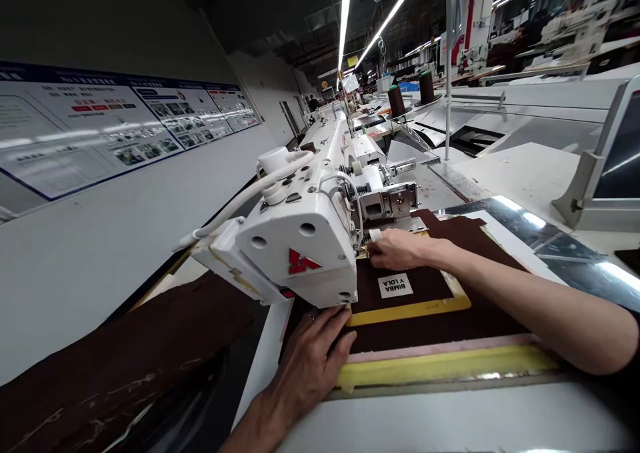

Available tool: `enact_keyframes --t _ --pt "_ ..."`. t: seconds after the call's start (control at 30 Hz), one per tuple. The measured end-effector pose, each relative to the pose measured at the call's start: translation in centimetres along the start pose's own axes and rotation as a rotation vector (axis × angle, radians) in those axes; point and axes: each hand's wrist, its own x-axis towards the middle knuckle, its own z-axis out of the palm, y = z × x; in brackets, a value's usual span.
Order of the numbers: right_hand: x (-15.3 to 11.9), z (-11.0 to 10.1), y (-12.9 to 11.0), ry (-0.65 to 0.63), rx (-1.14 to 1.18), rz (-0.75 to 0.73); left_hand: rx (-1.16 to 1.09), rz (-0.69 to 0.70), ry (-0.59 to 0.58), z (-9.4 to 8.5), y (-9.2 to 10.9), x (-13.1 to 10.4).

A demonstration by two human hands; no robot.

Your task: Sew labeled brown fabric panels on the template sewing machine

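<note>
A dark brown fabric piece point(415, 336) lies under the head of a white sewing machine point(320, 246). On it is a yellow frame point(410, 313) around a white label point(395, 285) that reads "BIMBA Y LOLA", upside down to me. My left hand point(315, 356) rests flat on the fabric at the frame's near left corner, fingers stretched out. My right hand point(400, 249) reaches across to the needle area, just beside a small white knob point(375, 235). Its fingers are curled together, and whatever is between them is hidden.
Yellow tape point(450, 366) runs along the work's near edge. More dark brown material point(125, 346) lies at the left. A monitor point(610, 166) stands at the right, and brown thread cones point(396, 101) stand behind the machine. A metal pole point(448, 73) rises from the table.
</note>
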Motion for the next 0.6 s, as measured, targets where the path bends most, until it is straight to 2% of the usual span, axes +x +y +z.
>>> enact_keyframes --t 0.2,0.37,0.5,0.6 --pt "0.1 0.3 -0.2 -0.011 -0.018 -0.006 0.039 -0.045 -0.137 0.1 -0.3 0.1" --pt "0.2 0.7 -0.2 0.015 -0.064 0.003 0.057 -0.057 -0.190 -0.1 -0.3 0.3" --pt "-0.6 1.0 -0.8 0.106 -0.129 0.028 0.030 -0.069 -0.189 0.0 -0.4 0.8" --pt "-1.7 1.4 -1.8 0.189 -0.156 -0.026 -0.014 -0.075 -0.179 0.4 -0.5 1.1"
